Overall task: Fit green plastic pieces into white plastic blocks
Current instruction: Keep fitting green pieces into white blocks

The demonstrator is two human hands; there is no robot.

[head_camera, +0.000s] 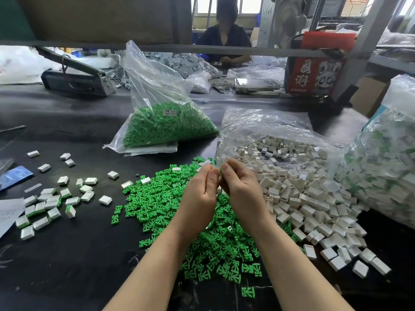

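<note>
Head view is showing a black, matte work table [74,254], and I'm placing everything relative to the loose green pile [197,223] at its centre. Right of the pile, a clear crinkled bag [269,129] is spilling boxy white blocks [303,205]. Behind the pile, a second clear bag is holding more green pieces [166,124]. Left of the pile, finished blocks with green edges [45,207] are lying scattered.

Above the pile's far edge, both hands are meeting, fingers curled. The right hand [240,187] is pinching a small green piece [221,170] at its fingertips. The left hand [202,189] is closing thumb against fingers; what it's gripping is hidden, can't tell.

Risks, my read: the green pieces are small, pronged and glossy, so a skewed insertion is likely jamming or bending a prong. A slip is dropping the piece back into the identical pile, costing only time. Forearms are hovering over the pile and could scatter it.
</note>
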